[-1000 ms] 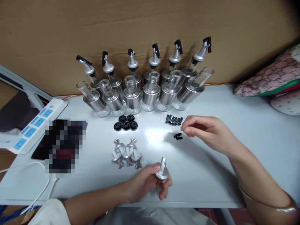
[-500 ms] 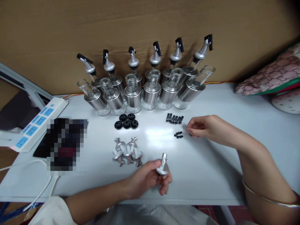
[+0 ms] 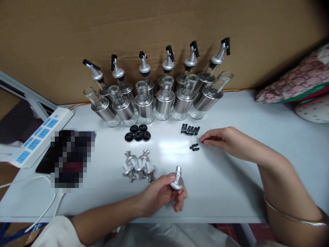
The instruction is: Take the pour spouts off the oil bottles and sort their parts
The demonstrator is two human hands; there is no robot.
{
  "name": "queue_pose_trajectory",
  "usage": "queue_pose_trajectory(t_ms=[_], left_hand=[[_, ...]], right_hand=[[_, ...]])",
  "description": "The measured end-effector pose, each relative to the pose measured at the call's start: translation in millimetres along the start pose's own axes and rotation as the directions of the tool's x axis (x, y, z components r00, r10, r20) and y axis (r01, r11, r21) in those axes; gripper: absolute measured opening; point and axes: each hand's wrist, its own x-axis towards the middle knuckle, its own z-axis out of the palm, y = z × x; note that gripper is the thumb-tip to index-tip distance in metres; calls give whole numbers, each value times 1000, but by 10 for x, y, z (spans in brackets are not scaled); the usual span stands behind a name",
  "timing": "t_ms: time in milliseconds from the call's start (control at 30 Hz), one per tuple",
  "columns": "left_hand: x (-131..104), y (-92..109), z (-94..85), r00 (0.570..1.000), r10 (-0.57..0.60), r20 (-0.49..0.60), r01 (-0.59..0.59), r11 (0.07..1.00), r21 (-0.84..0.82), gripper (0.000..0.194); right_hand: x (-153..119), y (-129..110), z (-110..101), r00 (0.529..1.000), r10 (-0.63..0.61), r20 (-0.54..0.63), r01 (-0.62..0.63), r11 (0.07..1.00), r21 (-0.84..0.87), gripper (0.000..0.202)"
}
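Observation:
My left hand (image 3: 164, 193) is closed around a silver bottle pourer (image 3: 177, 180), its spout pointing up and a dark rim showing underneath. My right hand (image 3: 218, 137) pinches at the table, a small black piece (image 3: 202, 141) just showing at its fingertips. Close to those fingertips lie several small black plugs (image 3: 194, 147) and a row of black levers (image 3: 190, 129). Left of them is a cluster of round black stoppers (image 3: 138, 136). Several silver pourer spouts (image 3: 140, 164) with white tubes lie nearer to my left hand.
Glass bottles with steel sleeves (image 3: 165, 103) stand in an uncapped front row. Behind them, bottles fitted with pourers (image 3: 168, 65) line the cardboard wall (image 3: 154, 27). A power strip (image 3: 45, 133), a phone (image 3: 55, 151) and white cables occupy the left; a patterned cushion (image 3: 295, 80) is at right.
My right fingers have moved slightly left and come together, with a small black piece now visible at their tips. My left hand keeps its hold on the pourer.

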Motion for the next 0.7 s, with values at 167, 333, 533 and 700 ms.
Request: queue_pose_trajectory(t_ms=[167, 333, 533, 700], left_hand=[[2, -2, -8, 1000, -8, -4, 8, 1000, -9, 44], [7, -8, -9, 1000, -3, -3, 3, 1000, -13, 43], [14, -5, -12, 1000, -12, -5, 12, 1000, -18, 44], [13, -19, -20, 1000, -5, 14, 5, 1000, -12, 43]], right_hand=[[-5, -11, 18, 999, -21, -33, 19, 996, -84, 27], [8, -29, 65, 998, -41, -54, 37, 997, -74, 22], [16, -34, 92, 1000, 9, 15, -9, 1000, -4, 12], [13, -69, 84, 995, 27, 94, -29, 999, 21, 26]])
